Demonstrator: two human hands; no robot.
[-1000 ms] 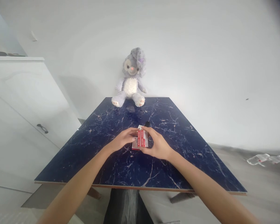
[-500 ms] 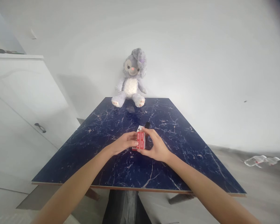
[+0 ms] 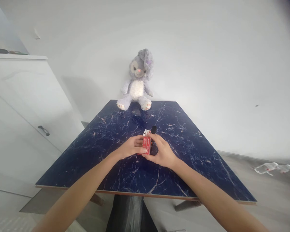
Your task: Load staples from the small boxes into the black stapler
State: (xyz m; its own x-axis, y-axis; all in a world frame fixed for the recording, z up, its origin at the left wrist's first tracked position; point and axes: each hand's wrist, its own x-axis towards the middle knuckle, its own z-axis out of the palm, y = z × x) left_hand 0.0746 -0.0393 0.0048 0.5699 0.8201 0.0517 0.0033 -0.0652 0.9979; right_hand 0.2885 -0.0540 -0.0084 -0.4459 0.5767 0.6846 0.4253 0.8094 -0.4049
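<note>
1. A red box [image 3: 147, 145] is in front of the person, over the middle of the blue table [image 3: 106, 129].
2. The right hand [image 3: 163, 151] is curved like a letter C. It holds the red box, with its thumb at the near end and a finger by the far end.
3. The left hand [image 3: 130, 147] is partly bent. Its thumb is on the red box and its fingers are by the left side. I can't tell if it grips.
4. A white piece [image 3: 146, 132] pokes out past the far end. I can't tell what it is part of.
5. A black thing [image 3: 154, 129] is just beside the box, on the right.
6. The step now looks like handling the box with both hands.
7. I think the next move calls for gentle fingers, and care not to bump the black thing.
</note>
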